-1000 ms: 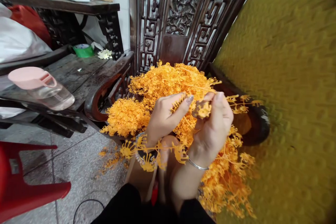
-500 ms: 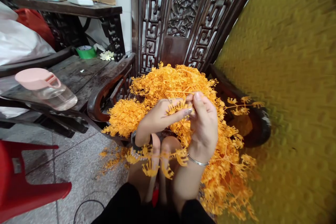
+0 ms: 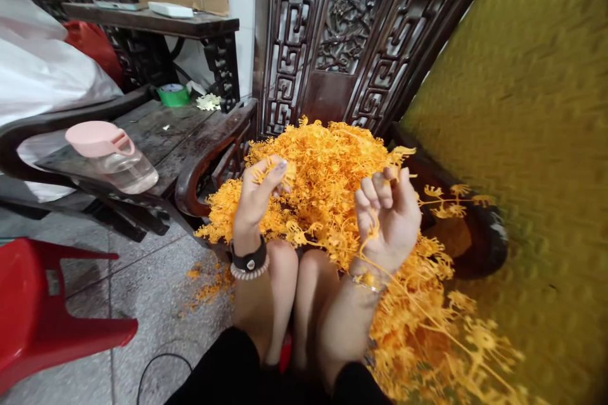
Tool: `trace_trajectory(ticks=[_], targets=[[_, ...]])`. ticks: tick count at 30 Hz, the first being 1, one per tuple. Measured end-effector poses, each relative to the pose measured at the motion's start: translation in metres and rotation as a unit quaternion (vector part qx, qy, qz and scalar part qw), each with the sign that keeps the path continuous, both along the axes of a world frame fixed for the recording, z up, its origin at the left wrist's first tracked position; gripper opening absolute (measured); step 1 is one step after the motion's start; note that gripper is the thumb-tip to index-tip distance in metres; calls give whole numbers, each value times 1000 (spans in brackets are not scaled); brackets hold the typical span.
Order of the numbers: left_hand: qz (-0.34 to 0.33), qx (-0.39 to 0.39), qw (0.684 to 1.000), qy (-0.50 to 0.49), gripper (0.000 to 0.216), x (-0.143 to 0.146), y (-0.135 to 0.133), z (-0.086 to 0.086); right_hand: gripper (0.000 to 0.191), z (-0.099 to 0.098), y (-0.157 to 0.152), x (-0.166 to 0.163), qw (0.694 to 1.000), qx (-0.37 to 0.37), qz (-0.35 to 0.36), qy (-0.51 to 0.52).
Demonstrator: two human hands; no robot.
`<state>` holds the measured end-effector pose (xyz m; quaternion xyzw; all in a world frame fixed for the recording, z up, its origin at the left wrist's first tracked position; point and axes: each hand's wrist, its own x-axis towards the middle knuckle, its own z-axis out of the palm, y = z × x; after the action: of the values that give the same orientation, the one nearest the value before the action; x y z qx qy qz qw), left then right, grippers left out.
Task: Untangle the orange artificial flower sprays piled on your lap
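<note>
Here the person sits before a carved dark-wood chair (image 3: 342,31) whose seat bears a heap of orange plastic flower sprigs (image 3: 327,171), with more of them spilling down past the knees at lower right. The left hand (image 3: 259,193) is raised over the near left part of the heap, thumb and forefinger closed in a pinch on a small orange floret piece (image 3: 266,169) while the other fingers curl loosely. The right hand (image 3: 392,215), apart from the left, is curled into a loose fist around a thin orange stem (image 3: 375,234) that trails down across the wrist toward the lap; how tightly it grips cannot be told. Judged from this pose, the step in hand is the separating of one small piece from a branched sprig, each hand keeping its own part. The next move would call for a fine fingertip grip, since the stems are thin, springy and easily snagged in the heap. At left, a clear jug with a pink lid (image 3: 111,155) stands on a dark table (image 3: 180,133), near a green tape roll (image 3: 173,94); a red plastic stool (image 3: 42,310) stands on the tiled floor.
</note>
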<state>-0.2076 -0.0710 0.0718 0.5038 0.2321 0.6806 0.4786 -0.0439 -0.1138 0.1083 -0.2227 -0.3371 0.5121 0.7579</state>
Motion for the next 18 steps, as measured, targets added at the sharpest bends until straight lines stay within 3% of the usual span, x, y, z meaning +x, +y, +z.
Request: trace_trajectory(ticks=[2, 4, 6, 8, 13, 18], targets=[[89, 2, 990, 113, 30, -21, 8, -4, 23, -1, -1, 4, 1000, 10, -14, -19], [160, -2, 956, 248, 34, -41, 16, -10, 24, -1, -2, 9, 999, 21, -34, -26], [227, -12, 884, 409, 38, -60, 23, -19, 24, -1, -4, 14, 998, 30, -58, -27], [272, -26, 820, 503, 37, -74, 28, -35, 23, 0, -6, 17, 996, 35, -69, -35], [315, -87, 744, 583, 28, -91, 34, -90, 20, -1, -4, 13, 997, 53, -59, -20], [329, -97, 722, 601, 36, -87, 33, -127, 17, -6, 1, 10, 994, 55, -84, 35]])
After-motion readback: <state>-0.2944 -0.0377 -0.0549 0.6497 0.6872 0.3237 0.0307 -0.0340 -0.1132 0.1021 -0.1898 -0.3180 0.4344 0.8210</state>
